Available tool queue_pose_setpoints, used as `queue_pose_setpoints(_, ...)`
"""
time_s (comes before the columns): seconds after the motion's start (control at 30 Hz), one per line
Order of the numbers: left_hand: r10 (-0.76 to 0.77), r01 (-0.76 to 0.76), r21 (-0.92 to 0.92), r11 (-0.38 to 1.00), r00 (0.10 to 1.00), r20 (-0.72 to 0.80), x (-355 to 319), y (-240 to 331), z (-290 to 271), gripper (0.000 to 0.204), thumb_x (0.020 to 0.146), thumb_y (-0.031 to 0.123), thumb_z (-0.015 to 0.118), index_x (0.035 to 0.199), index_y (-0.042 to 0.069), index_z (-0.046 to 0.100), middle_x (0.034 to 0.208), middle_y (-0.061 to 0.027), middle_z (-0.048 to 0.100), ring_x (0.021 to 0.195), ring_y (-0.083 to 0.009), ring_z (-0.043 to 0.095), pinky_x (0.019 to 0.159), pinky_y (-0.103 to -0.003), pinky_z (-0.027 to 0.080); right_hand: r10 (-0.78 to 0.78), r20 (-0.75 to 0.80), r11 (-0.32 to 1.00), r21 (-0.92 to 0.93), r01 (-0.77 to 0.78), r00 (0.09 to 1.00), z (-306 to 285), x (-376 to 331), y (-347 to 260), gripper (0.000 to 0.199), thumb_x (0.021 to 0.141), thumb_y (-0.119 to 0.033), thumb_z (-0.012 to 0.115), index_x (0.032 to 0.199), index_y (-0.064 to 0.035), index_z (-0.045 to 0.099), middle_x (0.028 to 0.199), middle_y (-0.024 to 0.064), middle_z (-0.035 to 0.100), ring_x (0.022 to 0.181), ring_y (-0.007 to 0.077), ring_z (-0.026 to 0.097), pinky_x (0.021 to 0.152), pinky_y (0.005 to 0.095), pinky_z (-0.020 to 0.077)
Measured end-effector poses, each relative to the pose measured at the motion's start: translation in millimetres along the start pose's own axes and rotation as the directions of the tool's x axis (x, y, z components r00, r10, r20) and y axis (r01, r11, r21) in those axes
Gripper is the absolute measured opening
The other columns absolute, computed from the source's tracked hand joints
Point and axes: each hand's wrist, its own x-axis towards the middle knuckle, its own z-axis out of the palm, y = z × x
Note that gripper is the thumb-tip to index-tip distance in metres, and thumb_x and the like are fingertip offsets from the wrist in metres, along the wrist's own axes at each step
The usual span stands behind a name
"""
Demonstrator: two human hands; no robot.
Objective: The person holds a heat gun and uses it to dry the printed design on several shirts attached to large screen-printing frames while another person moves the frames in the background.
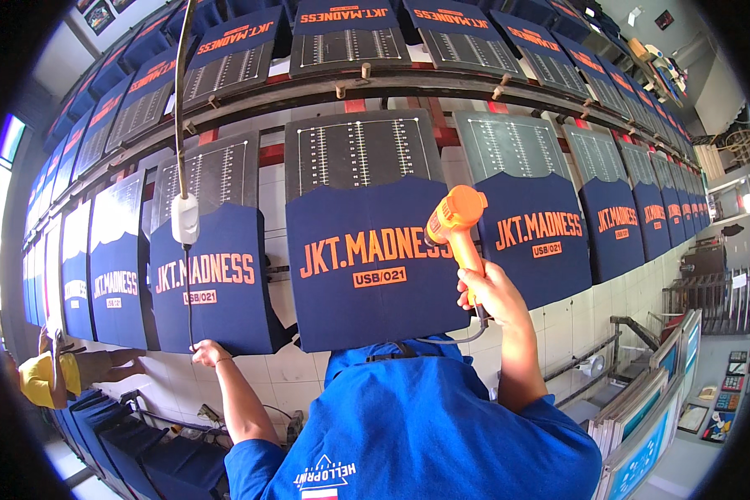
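My right hand is shut on the handle of an orange heat gun. The gun's nozzle points at the orange print on a navy shirt stretched over the middle printing board. My left hand rests with curled fingers on the bottom edge of the neighbouring navy shirt on the left. Whether it grips the cloth is unclear. A black cord runs down from the gun's handle past my wrist.
Long rows of boards with navy printed shirts curve away left and right. A white plug block hangs on a cable over the left shirt. Another person's yellow sleeve is at lower left. Navy cloth is piled below, and screen frames lean at lower right.
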Motion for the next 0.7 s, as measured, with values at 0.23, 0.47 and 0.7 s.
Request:
queue_pose_setpoints(0.23,0.013,-0.013,0.012,1.000,1.000,0.002,4.9,-4.1,-0.1,0.063,0.095,0.052,0.031,0.112,-0.008,0.042,0.104,-0.0332,0.061,0.095,-0.0477,0.062,0.087,-0.054,0.049,-0.045,-0.035,0.999,0.002,0.045,0.998,8.4,14.9,-8.1,0.027,0.092,-0.024,0.060,0.102,-0.0003,0.053,0.074,0.0042,0.056,0.057,0.0124,0.061,0.051,0.0250,0.0501)
queue_pose_setpoints(0.47,-0.010,0.010,0.001,1.000,0.998,0.062,-13.4,9.6,-15.7,0.069,0.093,0.051,0.037,0.114,-0.014,0.045,0.110,-0.0352,0.058,0.101,-0.0447,0.062,0.088,-0.050,0.051,-0.047,0.009,0.998,0.032,0.047,0.999,17.2,22.2,-10.6,0.025,0.093,-0.023,0.059,0.101,-0.0009,0.052,0.074,0.0032,0.056,0.057,0.0118,0.060,0.050,0.0251,0.0497)
queue_pose_setpoints(0.7,-0.014,0.015,-0.010,1.000,0.997,0.079,-13.7,9.5,-17.1,0.070,0.093,0.052,0.036,0.117,-0.013,0.042,0.114,-0.0367,0.056,0.103,-0.0464,0.060,0.090,-0.051,0.050,-0.048,0.078,0.998,-0.024,0.050,0.996,21.8,16.4,-10.2,0.027,0.093,-0.025,0.059,0.102,-0.0013,0.051,0.075,0.0032,0.055,0.057,0.0115,0.061,0.051,0.0247,0.0493)
